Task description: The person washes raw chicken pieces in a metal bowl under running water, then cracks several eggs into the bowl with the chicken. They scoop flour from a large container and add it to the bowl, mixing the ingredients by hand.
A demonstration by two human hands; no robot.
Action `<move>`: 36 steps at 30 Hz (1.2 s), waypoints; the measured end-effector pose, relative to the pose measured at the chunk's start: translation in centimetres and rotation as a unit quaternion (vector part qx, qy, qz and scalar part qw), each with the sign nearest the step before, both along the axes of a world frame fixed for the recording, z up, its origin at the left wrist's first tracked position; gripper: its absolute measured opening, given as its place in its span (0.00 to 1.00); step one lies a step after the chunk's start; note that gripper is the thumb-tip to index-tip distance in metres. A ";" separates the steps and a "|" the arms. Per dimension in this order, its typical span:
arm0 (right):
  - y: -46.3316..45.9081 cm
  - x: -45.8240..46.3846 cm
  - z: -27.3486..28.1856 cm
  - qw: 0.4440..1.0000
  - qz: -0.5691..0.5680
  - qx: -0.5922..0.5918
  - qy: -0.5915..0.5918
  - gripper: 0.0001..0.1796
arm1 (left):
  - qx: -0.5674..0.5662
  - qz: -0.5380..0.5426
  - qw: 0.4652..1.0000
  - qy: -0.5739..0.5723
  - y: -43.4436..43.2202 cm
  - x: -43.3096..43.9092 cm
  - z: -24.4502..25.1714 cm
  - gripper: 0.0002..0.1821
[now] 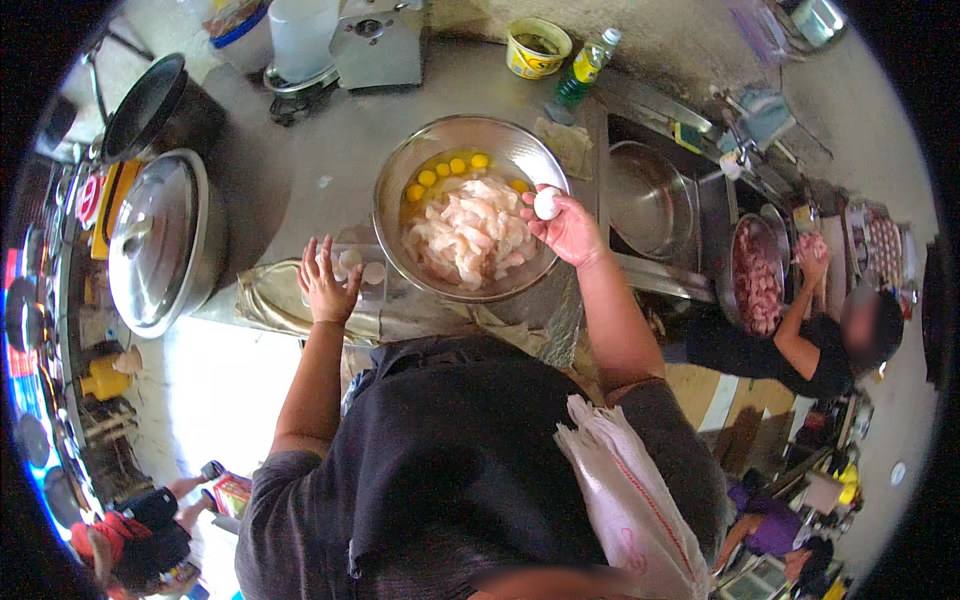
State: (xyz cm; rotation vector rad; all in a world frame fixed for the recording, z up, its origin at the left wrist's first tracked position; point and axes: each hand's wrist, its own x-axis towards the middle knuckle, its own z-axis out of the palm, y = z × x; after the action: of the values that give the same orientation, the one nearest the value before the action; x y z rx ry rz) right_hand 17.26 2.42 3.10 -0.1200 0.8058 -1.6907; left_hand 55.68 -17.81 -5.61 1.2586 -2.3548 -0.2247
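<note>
A wide metal bowl (390, 255) holds pale raw meat strips (476, 232), with several egg yolks (457, 166) along its far and right sides. Over the bowl's right rim, my right hand (566, 229) holds a white egg (547, 202) in its fingers. To the left of the bowl, my left hand (328, 289) is spread with fingers apart above a clear plastic tray (379, 301). Several eggs (373, 272) lie in that tray; my fingers partly cover some of them. The left palm is hidden, and I see nothing held there.
A lidded pot (161, 240) and a dark pot (150, 112) stand left. Behind are a yellow tub (536, 52) and a green bottle (585, 71). A sink with a metal basin (651, 199) lies right. Beyond it a co-worker (795, 349) handles meat beside another bowl (757, 277).
</note>
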 end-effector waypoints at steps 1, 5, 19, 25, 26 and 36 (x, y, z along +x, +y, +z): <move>-0.4 -0.2 -0.2 0.999 0.005 0.014 0.036 0.19 | -0.020 0.012 1.000 0.005 0.0 0.0 -0.2 0.43; -2.1 -0.5 -1.3 0.969 0.046 0.062 0.235 0.13 | 0.027 0.136 0.990 -0.004 -0.5 0.8 -1.1 0.37; -5.4 0.5 5.4 0.442 0.067 0.193 0.873 0.22 | 0.184 0.158 0.970 0.023 -3.1 4.3 -1.7 0.30; -5.6 3.4 15.8 0.365 -0.021 0.258 0.894 0.23 | 0.292 0.058 0.955 -0.014 -6.4 6.3 -3.1 0.28; -5.1 3.5 16.8 0.370 -0.082 0.229 0.896 0.23 | 0.324 0.026 0.945 -0.032 -7.1 6.6 -3.5 0.27; -7.8 7.8 1.9 0.416 0.008 0.403 0.815 0.27 | 0.337 -0.083 0.938 0.011 -9.8 10.0 -3.2 0.23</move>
State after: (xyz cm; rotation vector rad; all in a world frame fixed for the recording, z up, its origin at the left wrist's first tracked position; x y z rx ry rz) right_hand 25.06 -5.40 4.97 -1.1966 2.9018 -0.3670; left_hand 65.65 -27.60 -8.84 1.3103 -2.4491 -1.1734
